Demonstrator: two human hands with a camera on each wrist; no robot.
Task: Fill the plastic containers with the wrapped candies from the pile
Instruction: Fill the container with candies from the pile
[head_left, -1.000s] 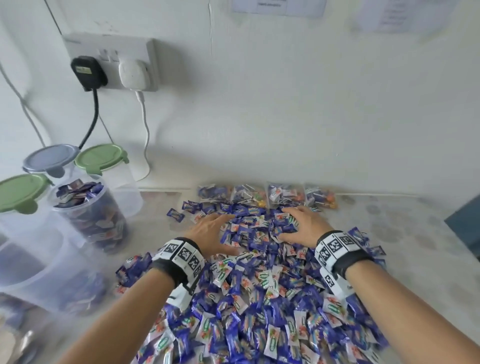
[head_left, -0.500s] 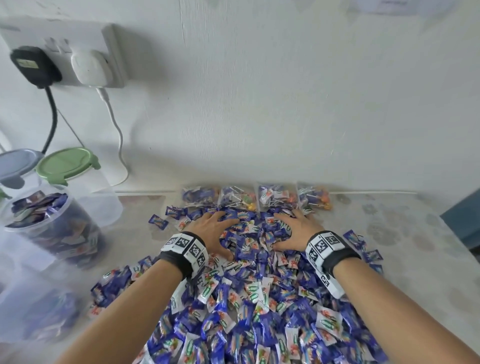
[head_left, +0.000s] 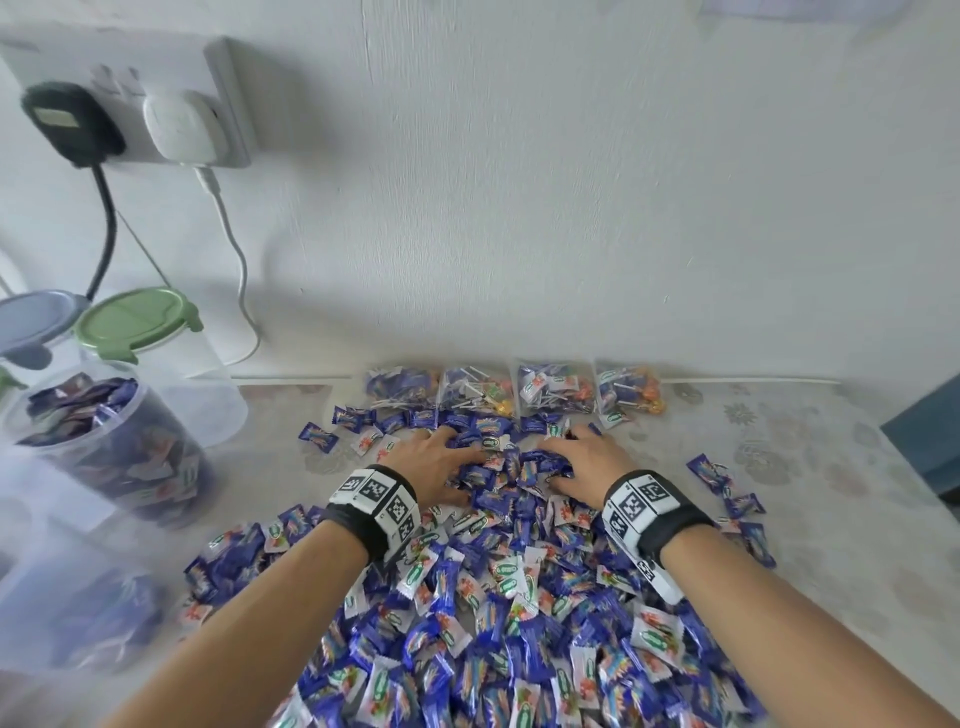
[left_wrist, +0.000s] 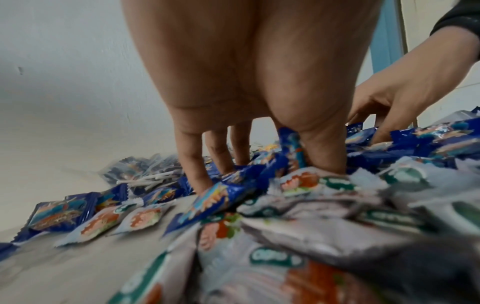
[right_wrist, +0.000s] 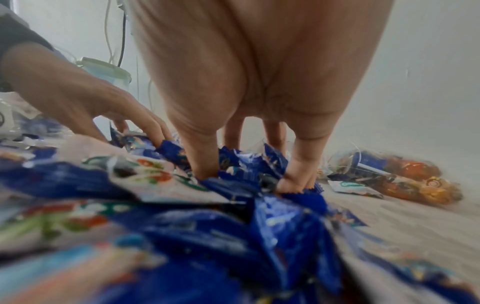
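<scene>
A big pile of blue and white wrapped candies (head_left: 493, 597) covers the table in front of me. My left hand (head_left: 441, 462) and right hand (head_left: 587, 457) lie on its far end, palms down, a heap of candies bunched between them. In the left wrist view, my left hand (left_wrist: 259, 174) has its fingers (left_wrist: 200, 176) straight, their tips sunk in wrappers. In the right wrist view, my right hand (right_wrist: 249, 174) digs into the blue wrappers the same way. At the left stands an open clear container (head_left: 104, 431) nearly full of candies.
Behind the open container stand two closed ones, with a green lid (head_left: 135, 322) and a grey-blue lid (head_left: 36, 322). Another clear container (head_left: 67, 571) is blurred at front left. Lollipop bags (head_left: 514, 389) line the wall. Plugs and cables (head_left: 104, 223) hang at the left.
Both hands have drawn slightly closer together on the far end of the pile, bunching candies between them. My view has swung right, so the containers sit further left.
</scene>
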